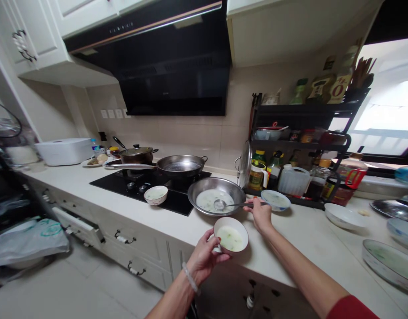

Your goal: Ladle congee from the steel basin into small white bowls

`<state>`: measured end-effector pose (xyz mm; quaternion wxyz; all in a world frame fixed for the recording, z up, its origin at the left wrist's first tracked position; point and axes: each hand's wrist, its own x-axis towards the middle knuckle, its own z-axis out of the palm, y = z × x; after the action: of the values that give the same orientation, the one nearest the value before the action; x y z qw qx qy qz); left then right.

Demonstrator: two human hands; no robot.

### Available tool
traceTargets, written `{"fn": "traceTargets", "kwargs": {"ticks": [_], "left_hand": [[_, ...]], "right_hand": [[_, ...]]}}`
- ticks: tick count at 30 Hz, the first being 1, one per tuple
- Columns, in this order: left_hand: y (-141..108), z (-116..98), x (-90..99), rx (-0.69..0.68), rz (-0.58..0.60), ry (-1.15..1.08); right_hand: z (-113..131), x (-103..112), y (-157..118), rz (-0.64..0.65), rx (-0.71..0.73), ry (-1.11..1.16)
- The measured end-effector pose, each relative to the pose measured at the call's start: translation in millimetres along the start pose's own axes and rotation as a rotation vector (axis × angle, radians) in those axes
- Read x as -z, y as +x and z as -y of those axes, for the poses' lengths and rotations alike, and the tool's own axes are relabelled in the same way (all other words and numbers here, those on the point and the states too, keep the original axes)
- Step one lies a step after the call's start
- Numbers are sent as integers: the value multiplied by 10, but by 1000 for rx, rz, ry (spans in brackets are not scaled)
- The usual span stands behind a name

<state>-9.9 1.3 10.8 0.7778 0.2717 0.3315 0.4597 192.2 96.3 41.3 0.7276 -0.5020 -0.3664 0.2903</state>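
Observation:
My left hand (pixel 208 253) grips a small white bowl (pixel 231 235) of pale soup with green bits, held in front of the counter edge. In my right hand (pixel 260 213) is the handle of a metal ladle (pixel 220 204). Its head is over the milky soup in a wide steel basin (pixel 237 190), at or near the surface. Just right of the basin stands a blue-rimmed bowl (pixel 285 203) with pale soup. A filled small bowl (pixel 156 201) rests to the left, at the front of the black cooktop.
A steel wok (pixel 181 165) and a lidded pot (pixel 137 156) stand on the cooktop (pixel 107 182). Right of them a black rack (pixel 298 108) holds bottles. More bowls (pixel 345 216) line the right counter. An open drawer (pixel 78 225) juts out at lower left.

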Motion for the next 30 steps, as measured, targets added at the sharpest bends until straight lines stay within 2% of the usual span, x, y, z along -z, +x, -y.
{"fn": "traceTargets", "kwargs": {"ticks": [11, 30], "left_hand": [[-5, -6, 2, 1, 5, 24], [-29, -21, -20, 7, 2, 19]], "right_hand": [[129, 36, -38, -53, -71, 99], [172, 76, -22, -39, -74, 127]]}}
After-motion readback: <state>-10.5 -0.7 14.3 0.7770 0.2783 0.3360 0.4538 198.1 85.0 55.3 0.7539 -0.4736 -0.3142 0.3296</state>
